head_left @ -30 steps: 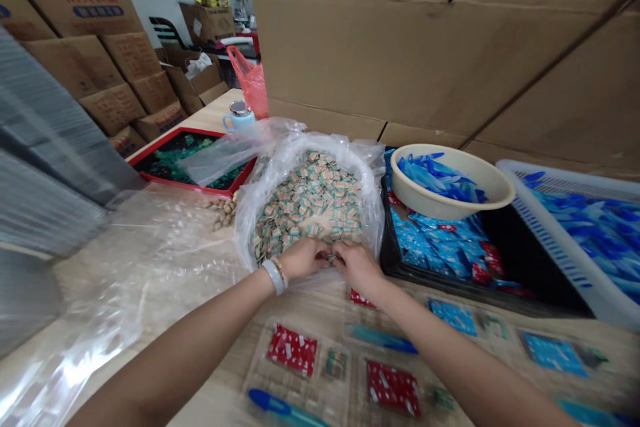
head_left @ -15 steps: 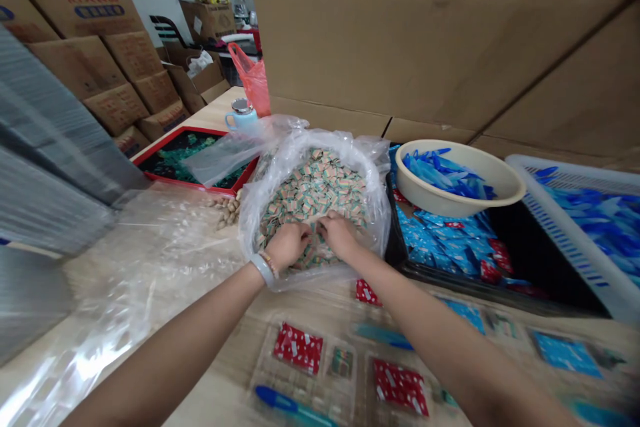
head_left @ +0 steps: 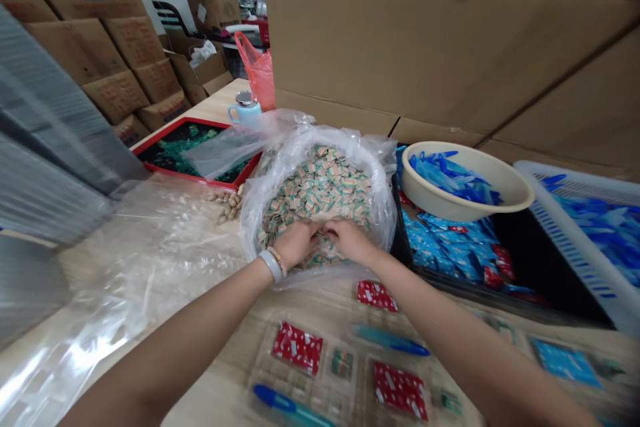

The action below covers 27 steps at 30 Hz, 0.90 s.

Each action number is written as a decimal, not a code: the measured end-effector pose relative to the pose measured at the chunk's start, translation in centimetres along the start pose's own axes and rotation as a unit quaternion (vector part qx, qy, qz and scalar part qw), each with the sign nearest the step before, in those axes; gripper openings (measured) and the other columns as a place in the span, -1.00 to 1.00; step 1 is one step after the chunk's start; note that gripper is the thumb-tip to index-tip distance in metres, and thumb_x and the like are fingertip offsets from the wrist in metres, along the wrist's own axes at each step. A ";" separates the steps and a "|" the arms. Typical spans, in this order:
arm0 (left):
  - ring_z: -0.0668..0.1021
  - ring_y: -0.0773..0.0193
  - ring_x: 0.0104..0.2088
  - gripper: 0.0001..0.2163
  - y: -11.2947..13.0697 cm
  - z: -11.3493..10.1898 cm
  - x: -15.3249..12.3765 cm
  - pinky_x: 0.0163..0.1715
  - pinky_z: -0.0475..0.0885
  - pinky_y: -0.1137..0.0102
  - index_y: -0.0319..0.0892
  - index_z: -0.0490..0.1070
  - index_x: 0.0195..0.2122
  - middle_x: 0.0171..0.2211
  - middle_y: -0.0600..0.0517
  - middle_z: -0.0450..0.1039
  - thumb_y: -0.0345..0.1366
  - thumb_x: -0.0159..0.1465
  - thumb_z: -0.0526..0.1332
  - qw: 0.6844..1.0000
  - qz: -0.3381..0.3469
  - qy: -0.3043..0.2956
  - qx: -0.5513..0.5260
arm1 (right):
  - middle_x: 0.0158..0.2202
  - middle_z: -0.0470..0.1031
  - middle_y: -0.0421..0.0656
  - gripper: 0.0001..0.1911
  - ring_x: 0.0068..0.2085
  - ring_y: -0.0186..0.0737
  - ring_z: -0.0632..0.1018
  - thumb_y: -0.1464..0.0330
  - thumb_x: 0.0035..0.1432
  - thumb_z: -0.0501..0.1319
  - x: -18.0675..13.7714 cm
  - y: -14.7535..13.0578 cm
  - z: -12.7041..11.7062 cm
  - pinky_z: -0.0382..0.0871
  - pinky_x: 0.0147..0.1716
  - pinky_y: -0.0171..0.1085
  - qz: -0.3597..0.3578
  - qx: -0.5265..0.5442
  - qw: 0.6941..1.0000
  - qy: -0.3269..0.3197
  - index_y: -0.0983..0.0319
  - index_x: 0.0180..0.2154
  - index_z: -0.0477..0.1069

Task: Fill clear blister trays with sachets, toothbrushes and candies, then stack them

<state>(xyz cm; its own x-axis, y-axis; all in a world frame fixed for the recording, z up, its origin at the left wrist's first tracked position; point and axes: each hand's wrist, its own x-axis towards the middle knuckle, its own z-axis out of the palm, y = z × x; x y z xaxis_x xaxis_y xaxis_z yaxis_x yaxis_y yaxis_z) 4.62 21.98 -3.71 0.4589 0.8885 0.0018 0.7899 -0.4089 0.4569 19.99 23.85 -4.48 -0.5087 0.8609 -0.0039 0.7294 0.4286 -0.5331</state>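
A clear plastic bag (head_left: 383, 210), its mouth spread wide, is full of small tan-and-green packets (head_left: 320, 180). Both hands are over the near part of the pile. My left hand (head_left: 296, 242), with a pale bangle (head_left: 271, 265) at the wrist, has its fingers pinched together. Facing it, almost fingertip to fingertip, my right hand (head_left: 347, 240) is also closed in a pinch. Whatever lies between the fingers is too small and hidden to make out. Below the forearms, clear plastic trays (head_left: 327, 383) hold red packets (head_left: 299, 347), small green packets (head_left: 342, 363) and long blue plastic pieces (head_left: 287, 405).
To the right, a cream basin (head_left: 465, 210) of blue pieces rests on a black bin (head_left: 550, 273) holding blue and red packets. Beyond it is a white basket (head_left: 565, 240). At left are a red-rimmed tray (head_left: 200, 177), peanuts (head_left: 229, 205), clear plastic sheets (head_left: 150, 267) and a light blue mug (head_left: 246, 110).
My hands have drawn closer together over the packets, fingertips now nearly meeting. The view has shifted slightly, so the basin and bag appear a little farther right.
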 end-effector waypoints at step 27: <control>0.44 0.27 -0.24 -0.79 -0.7 -1.4 -3.3 -0.19 0.29 0.44 -0.19 0.38 -0.27 -0.27 -0.02 0.42 -0.41 0.10 0.04 0.998 -0.055 0.028 -0.028 | -0.61 0.30 -0.29 -0.92 -0.60 -0.39 0.32 0.43 -0.10 0.12 0.0 1.4 -1.1 0.20 -0.57 -0.39 0.237 0.225 0.943 0.067 0.27 -0.43 0.30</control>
<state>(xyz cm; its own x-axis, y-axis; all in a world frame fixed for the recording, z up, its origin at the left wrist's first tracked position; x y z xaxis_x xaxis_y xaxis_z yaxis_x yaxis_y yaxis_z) 1.99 19.68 -2.81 0.3455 0.9384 -0.0024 0.8101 -0.2970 0.5055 21.45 24.75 -4.31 -0.0900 0.9662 -0.2416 0.5770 -0.1472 -0.8034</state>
